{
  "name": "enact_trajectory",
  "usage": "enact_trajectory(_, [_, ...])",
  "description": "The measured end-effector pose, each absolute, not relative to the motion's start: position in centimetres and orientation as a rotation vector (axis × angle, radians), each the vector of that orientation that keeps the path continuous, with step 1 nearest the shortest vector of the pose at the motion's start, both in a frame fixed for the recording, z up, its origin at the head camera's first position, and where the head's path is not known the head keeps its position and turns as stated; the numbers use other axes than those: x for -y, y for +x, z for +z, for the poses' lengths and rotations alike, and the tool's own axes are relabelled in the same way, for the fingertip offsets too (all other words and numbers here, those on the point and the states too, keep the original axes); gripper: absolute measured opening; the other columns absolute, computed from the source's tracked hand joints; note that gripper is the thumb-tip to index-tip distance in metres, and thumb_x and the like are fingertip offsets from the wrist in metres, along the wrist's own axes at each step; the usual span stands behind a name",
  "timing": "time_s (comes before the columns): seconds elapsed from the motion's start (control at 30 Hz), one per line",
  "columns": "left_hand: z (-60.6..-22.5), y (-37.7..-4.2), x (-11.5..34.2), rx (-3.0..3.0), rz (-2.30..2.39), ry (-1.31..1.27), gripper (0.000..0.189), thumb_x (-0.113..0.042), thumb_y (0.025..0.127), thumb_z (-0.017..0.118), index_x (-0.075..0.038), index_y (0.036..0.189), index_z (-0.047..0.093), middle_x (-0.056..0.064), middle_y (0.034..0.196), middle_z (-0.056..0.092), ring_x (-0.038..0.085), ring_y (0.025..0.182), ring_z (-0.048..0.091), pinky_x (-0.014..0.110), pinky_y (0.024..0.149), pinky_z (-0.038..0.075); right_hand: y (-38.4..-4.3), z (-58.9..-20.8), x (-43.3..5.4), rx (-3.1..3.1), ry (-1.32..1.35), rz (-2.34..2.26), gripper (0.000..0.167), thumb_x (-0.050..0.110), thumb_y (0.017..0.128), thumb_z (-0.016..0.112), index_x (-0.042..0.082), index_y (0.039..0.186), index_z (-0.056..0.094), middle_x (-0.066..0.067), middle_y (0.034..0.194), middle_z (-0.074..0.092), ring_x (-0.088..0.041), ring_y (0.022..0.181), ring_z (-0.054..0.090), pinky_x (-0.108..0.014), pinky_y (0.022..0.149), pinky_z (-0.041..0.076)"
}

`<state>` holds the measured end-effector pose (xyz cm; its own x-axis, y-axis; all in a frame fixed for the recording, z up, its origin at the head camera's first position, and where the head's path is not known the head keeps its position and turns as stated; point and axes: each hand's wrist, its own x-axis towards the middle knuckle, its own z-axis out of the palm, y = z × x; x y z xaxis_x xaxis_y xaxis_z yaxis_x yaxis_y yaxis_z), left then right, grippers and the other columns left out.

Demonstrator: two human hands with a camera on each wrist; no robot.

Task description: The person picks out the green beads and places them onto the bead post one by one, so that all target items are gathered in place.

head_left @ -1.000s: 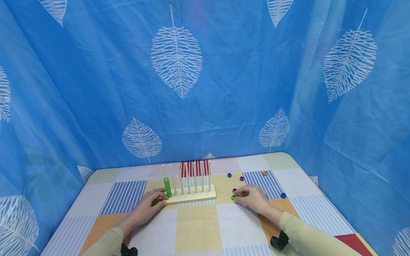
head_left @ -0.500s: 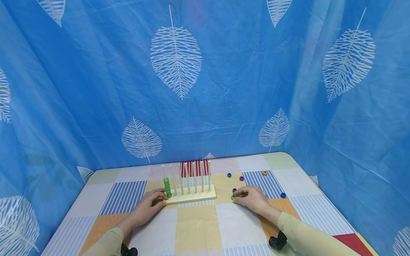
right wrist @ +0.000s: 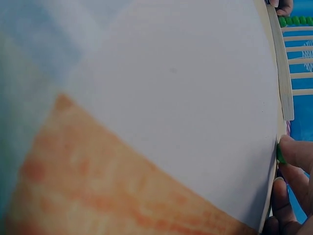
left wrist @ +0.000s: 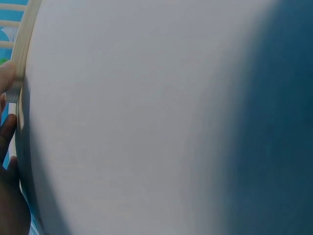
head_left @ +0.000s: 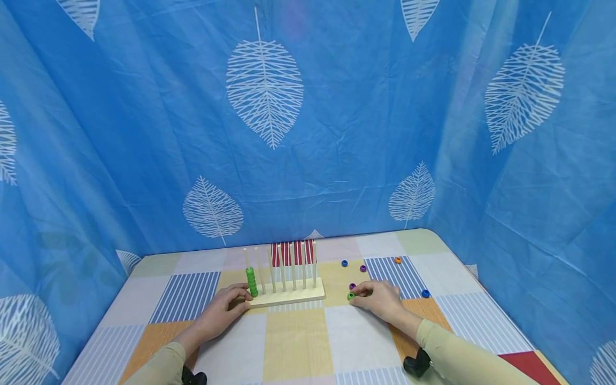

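A pale wooden peg board with several upright pegs stands on the table. Green beads are stacked on its leftmost peg. My left hand grips the left end of the base, thumb at the front edge, as the left wrist view also shows at the base. To the right of the board, my right hand pinches a loose green bead between thumb and index finger, low over the cloth. The same green bead is partly covered by the thumb in the right wrist view. A purple bead lies right behind it.
Farther back lie a blue bead, another purple bead and an orange bead. A second blue bead is right of the right hand. A patchwork cloth covers the table, and blue curtains surround it.
My right hand has shifted very slightly left, its thumb now against the green bead. The left hand and the peg board stay where they were.
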<state>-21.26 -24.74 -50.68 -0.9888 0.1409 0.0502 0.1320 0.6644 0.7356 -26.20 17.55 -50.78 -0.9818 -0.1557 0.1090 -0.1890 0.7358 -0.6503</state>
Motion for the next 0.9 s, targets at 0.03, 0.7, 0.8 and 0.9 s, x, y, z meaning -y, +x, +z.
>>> enact_trajectory(0.03, [-50.69, -21.28, 24.73, -2.858, 1.260, 0.237, 0.004, -0.027, 0.099, 0.071, -0.025, 0.102, 0.069, 0.008, 0.146, 0.055, 0.039, 0.138, 0.045, 0.062, 0.114, 0.032, -26.19, -50.80, -17.57, 2.882, 0.286, 1.090, 0.016, 0.031, 0.078, 0.089, 0.028, 0.090, 0.079, 0.016, 0.083, 0.068, -0.013, 0.086, 0.059, -0.056, 0.092, 0.029])
enact_trajectory(0.7, [-50.58, -21.24, 24.75, -2.850, 1.292, 0.270, 0.004, -0.026, 0.099, 0.070, -0.025, 0.103, 0.068, 0.009, 0.146, 0.054, 0.038, 0.138, 0.045, 0.062, 0.113, 0.033, -26.10, -50.93, -17.72, 2.865, 0.288, 1.101, 0.014, 0.032, 0.080, 0.089, 0.029, 0.089, 0.078, 0.017, 0.082, 0.066, -0.012, 0.085, 0.058, -0.058, 0.096, 0.027])
enact_trajectory(0.8, [-50.59, -21.23, 24.78, -2.847, 1.293, 0.274, 0.005, -0.026, 0.099, 0.070, -0.024, 0.103, 0.068, 0.009, 0.146, 0.054, 0.038, 0.138, 0.045, 0.062, 0.113, 0.034, -26.16, -51.02, -17.67, 2.865, 0.285, 1.091, 0.014, 0.032, 0.080, 0.089, 0.029, 0.088, 0.078, 0.017, 0.081, 0.066, -0.013, 0.085, 0.057, -0.057, 0.095, 0.027])
enact_trajectory(0.9, [-50.62, -21.20, 24.80, -2.842, 1.297, 0.268, 0.005, -0.027, 0.099, 0.070, -0.024, 0.103, 0.068, 0.009, 0.146, 0.054, 0.038, 0.138, 0.045, 0.062, 0.113, 0.034, -26.18, -51.12, -17.64, 2.864, 0.285, 1.080, 0.014, 0.032, 0.079, 0.089, 0.028, 0.087, 0.077, 0.017, 0.081, 0.065, -0.013, 0.085, 0.055, -0.055, 0.092, 0.028])
